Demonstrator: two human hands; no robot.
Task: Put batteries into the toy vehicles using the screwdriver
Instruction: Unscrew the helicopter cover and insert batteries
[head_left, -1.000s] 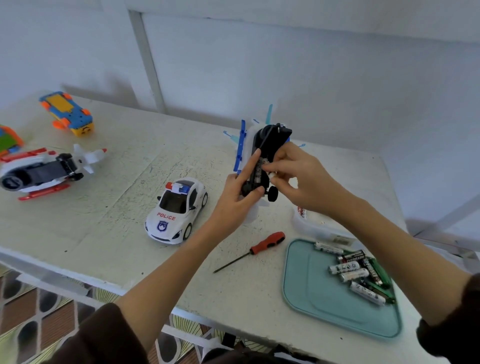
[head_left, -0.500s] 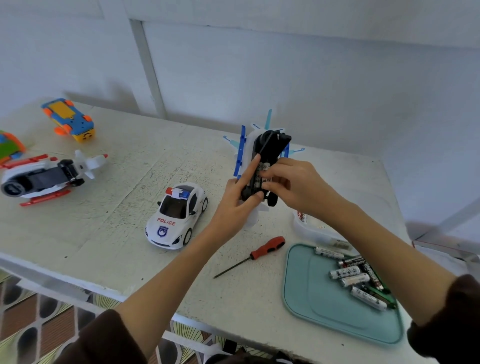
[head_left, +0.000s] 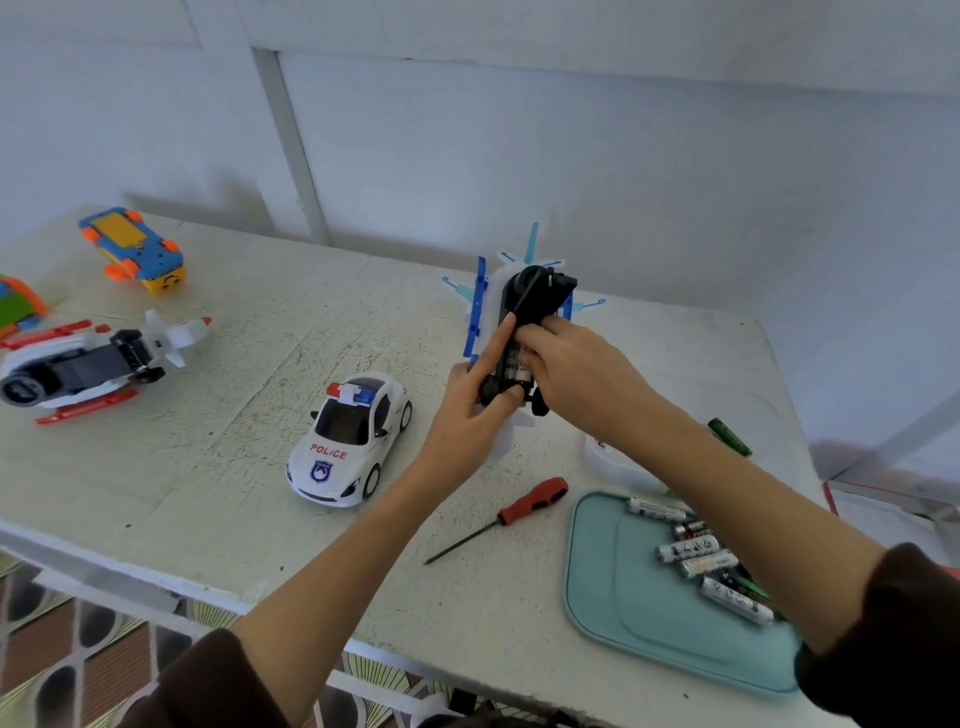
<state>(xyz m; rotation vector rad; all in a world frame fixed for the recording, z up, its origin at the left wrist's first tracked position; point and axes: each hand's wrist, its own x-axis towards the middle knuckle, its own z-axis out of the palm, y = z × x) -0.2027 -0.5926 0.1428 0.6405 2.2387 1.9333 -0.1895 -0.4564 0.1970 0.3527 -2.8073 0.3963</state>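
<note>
I hold a white and blue toy plane (head_left: 524, 296) upright above the table, its black underside facing me. My left hand (head_left: 467, 410) grips its lower body, index finger along the black part. My right hand (head_left: 576, 379) presses its fingertips on batteries sitting in the open belly compartment. The red-handled screwdriver (head_left: 530, 499) lies on the table below my hands. Several loose batteries (head_left: 696, 556) lie on the teal tray (head_left: 623, 603). A white police car (head_left: 353, 441) stands left of my hands.
A red and white helicopter (head_left: 83, 364) lies belly-up at the left, with an orange and blue toy (head_left: 135, 249) behind it and another toy at the left edge. A clear tub (head_left: 613, 462) and a green battery (head_left: 730, 436) sit behind my right arm. The table's front edge is close.
My right fingers have pushed further down onto the batteries in the plane's compartment. The plane and left hand stay about where they were; the view shifted slightly.
</note>
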